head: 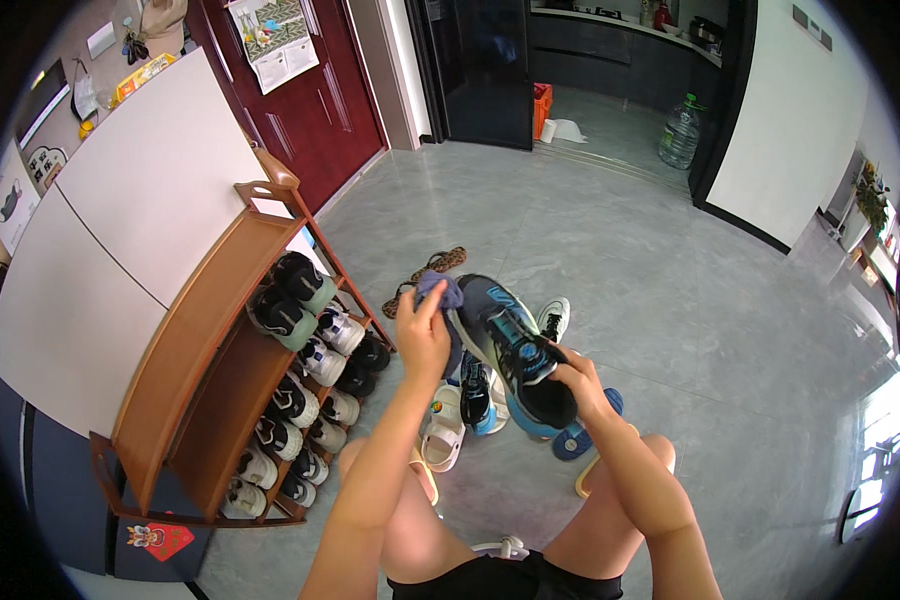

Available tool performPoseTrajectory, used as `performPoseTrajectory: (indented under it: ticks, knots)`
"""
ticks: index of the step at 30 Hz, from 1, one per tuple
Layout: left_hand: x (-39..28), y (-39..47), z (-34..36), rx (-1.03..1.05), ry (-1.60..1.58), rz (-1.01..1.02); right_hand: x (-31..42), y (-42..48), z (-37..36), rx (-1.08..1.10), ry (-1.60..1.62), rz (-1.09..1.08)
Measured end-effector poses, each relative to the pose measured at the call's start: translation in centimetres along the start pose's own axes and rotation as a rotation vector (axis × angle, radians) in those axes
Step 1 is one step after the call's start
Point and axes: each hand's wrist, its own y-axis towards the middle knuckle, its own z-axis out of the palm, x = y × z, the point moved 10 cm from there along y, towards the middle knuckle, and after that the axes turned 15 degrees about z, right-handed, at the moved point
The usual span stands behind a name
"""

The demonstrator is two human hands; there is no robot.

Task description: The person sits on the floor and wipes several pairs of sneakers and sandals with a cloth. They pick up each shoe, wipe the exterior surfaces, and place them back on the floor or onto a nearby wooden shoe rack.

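A black and blue sneaker (506,337) is held up in front of me, its toe pointing away and its dark opening towards me. My right hand (581,382) grips it by the collar near the heel. In my left hand (424,337) is a bunched purple-grey cloth (441,291), against the left side of the toe. Below, a similar black and blue sneaker (476,397) is partly hidden behind the held one. White clogs (444,435) stand on the floor by it, and blue slippers (572,441) lie under my right wrist.
At my left stands a wooden shoe rack (195,270) with several pairs of shoes. Leopard-print sandals (442,260) and a white sneaker (553,315) rest on the floor ahead. Farther off are a red door (292,97) and a large water bottle (679,135) by the kitchen doorway.
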Motion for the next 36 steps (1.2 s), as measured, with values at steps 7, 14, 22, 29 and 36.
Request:
performPoseTrajectory:
  ticks: [7,14,22,29,36]
  knots:
    - [-7.4,-2.8,3.7,0.255,-0.212,0.143,-1.7,1.5,-1.2,-0.093,0.118,-0.025]
    - [-4.6,-0.4,1.5,0.120,-0.123,0.062,-1.8,1.2,-2.9,-0.272,-0.220,-0.073]
    - [-8.4,-2.0,4.0,0.303,-0.288,0.196,2.6,-1.9,-1.4,-0.597,-0.639,-0.414]
    - [-8.5,-2.1,3.2,0.342,-0.046,0.300,3.6,-3.0,-0.4,-0.600,-0.730,-0.513]
    - [-3.3,-0.2,1.9,0.250,0.133,0.081,4.0,-3.6,0.6,-0.597,-0.819,-0.607]
